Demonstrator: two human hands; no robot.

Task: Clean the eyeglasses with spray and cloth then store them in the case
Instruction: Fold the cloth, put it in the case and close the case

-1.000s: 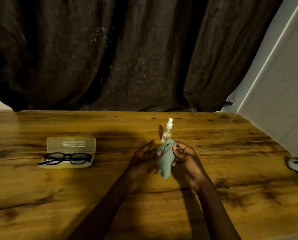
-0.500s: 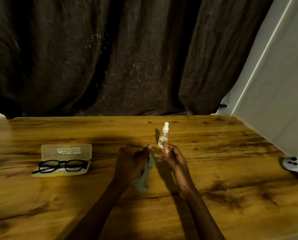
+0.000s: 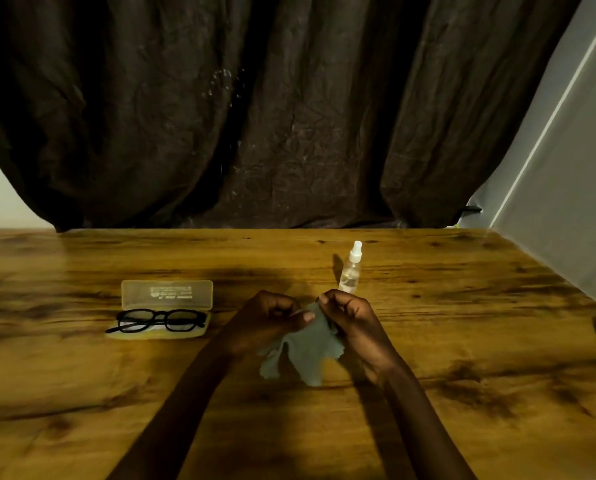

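**Two hands opening out a cleaning cloth, glasses waiting in their open case**

At the middle of the wooden tabletop (image 3: pixel 463 341), the left hand (image 3: pixel 272 320) and right hand (image 3: pixel 352 320) each pinch the upper edge of a grey-green cleaning cloth (image 3: pixel 303 355) between curled fingers and thumb. The cloth hangs crumpled below them, its lower corners at or just above the wood (which cannot be told). Just behind the right hand stands a small clear spray bottle (image 3: pixel 350 271), upright, with a white spray top. Well to the left, black-framed eyeglasses (image 3: pixel 161 320) lie across the base of an open translucent case (image 3: pixel 166 294), its lid tipped up behind them. A dark curtain (image 3: pixel 255 116) hangs behind.

What could go wrong: the bottle is tall, narrow and close to the right knuckles, so a wide sweep of the cloth could likely topple it. Cloth trailing on the wood may gather grit and scratch the lenses. The glasses sit loosely, one arm poking past the case edge, so a hasty grab could drag the light case.
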